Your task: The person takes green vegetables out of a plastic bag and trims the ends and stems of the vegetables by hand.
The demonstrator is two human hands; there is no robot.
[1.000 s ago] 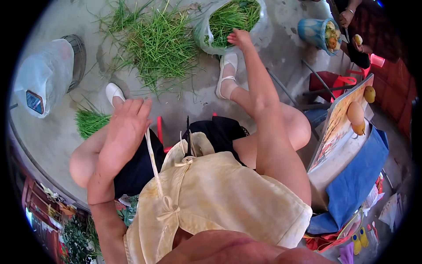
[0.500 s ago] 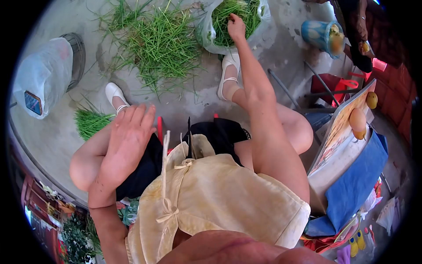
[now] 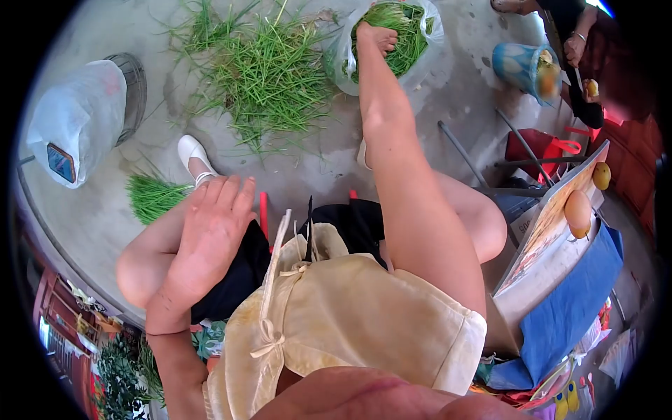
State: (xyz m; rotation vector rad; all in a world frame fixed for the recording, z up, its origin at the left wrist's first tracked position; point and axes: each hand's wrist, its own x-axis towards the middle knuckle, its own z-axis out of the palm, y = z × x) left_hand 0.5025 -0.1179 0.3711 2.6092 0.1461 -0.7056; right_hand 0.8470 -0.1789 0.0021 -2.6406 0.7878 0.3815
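My right hand [image 3: 378, 39] is down in a clear plastic bag [image 3: 437, 31], its fingers curled round some of the long thin chives [image 3: 413, 52] inside. Part of that grip is hidden among the stalks. My left hand [image 3: 213, 224] lies on my left knee, palm down, fingers stretched out and holding nothing. Beside the bag, a loose heap of chives [image 3: 269, 84] spreads over the floor. A neater bunch of chives [image 3: 155, 198] lies by my left shoe [image 3: 194, 155].
At left, a phone [image 3: 61, 164] rests against a whitish plastic bag [image 3: 80, 112] over a dark basket [image 3: 131, 94]. At right are a blue bin [image 3: 514, 66], a folding-legged stand, a board with several yellowish fruits [image 3: 578, 210] and a blue cloth [image 3: 570, 308]. Another person's hand [image 3: 575, 49] shows upper right.
My right hand has turned and shifted within the bag, its fingers now curled to the right over the stalks. My left hand stays on the knee. The whole view has shifted slightly.
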